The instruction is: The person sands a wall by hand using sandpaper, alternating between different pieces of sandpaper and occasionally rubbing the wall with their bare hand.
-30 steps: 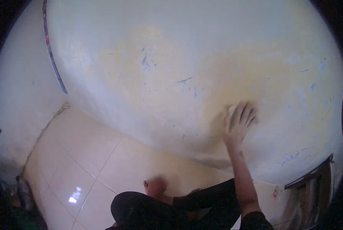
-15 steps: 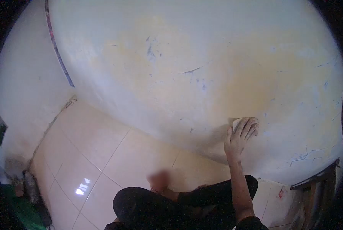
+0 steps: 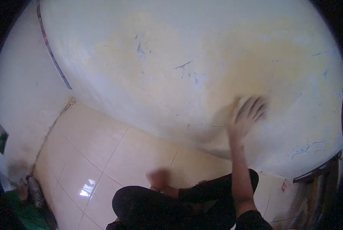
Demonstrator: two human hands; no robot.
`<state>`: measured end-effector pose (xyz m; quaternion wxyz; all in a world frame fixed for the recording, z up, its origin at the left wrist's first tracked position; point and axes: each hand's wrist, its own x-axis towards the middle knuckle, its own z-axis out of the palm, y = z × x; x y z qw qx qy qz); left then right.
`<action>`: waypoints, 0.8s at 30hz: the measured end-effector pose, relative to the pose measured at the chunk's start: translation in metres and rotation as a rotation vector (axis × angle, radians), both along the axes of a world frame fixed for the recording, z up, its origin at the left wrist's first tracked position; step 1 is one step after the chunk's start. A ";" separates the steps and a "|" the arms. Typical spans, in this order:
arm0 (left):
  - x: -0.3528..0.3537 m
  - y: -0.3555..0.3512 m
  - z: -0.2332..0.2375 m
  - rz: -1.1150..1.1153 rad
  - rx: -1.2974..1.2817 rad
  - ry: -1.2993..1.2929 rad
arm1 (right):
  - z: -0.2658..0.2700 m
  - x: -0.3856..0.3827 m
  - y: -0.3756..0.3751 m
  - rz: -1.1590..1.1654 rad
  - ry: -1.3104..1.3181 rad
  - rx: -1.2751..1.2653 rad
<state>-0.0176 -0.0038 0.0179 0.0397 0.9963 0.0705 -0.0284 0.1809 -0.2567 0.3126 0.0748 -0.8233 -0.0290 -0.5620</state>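
Observation:
My right hand (image 3: 248,117) is pressed against the patchy pale wall (image 3: 171,92), its fingers slightly smeared by motion. Under the palm and fingers is a pale flat pad (image 3: 239,104); only its left edge shows, and the hand hides the rest. The wall around it has yellowish patches, bluish chipped spots and thin cracks. My left hand is out of view. A blurred bare foot (image 3: 158,178) lies in front of my crossed legs (image 3: 140,205), which are in dark trousers.
Glossy beige floor tiles (image 3: 114,153) meet the wall's lower edge. At the lower left lie a green cloth (image 3: 23,211) and a grey rolled bundle (image 3: 36,191). Dark wooden furniture (image 3: 317,191) stands at the lower right. A dark strip (image 3: 52,50) runs down the upper left corner.
My right hand has slid up and a little to the right along the wall with the pad. The whole view has shifted slightly; my legs stay folded.

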 end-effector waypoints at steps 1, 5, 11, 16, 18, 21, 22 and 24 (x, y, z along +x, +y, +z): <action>0.000 0.003 -0.010 -0.005 0.016 0.029 | -0.057 -0.008 0.002 0.024 0.195 -0.011; -0.002 0.006 -0.022 -0.102 0.055 -0.186 | -0.094 -0.026 0.000 0.146 0.371 0.026; 0.003 -0.004 0.001 0.004 0.030 0.024 | 0.116 -0.013 0.014 0.191 -0.005 0.100; -0.002 0.000 -0.011 -0.035 0.063 -0.070 | 0.114 -0.002 0.012 0.093 -0.021 0.081; -0.002 0.002 -0.012 -0.083 0.069 -0.070 | 0.045 -0.003 0.016 0.059 0.101 0.046; -0.003 0.008 -0.024 -0.138 0.066 -0.074 | -0.079 -0.018 0.009 0.078 0.320 -0.032; -0.003 0.008 -0.026 -0.120 0.056 -0.082 | -0.091 -0.022 0.009 0.111 0.330 -0.009; 0.004 0.007 -0.029 -0.101 0.054 -0.088 | -0.086 -0.029 0.008 0.179 0.356 0.032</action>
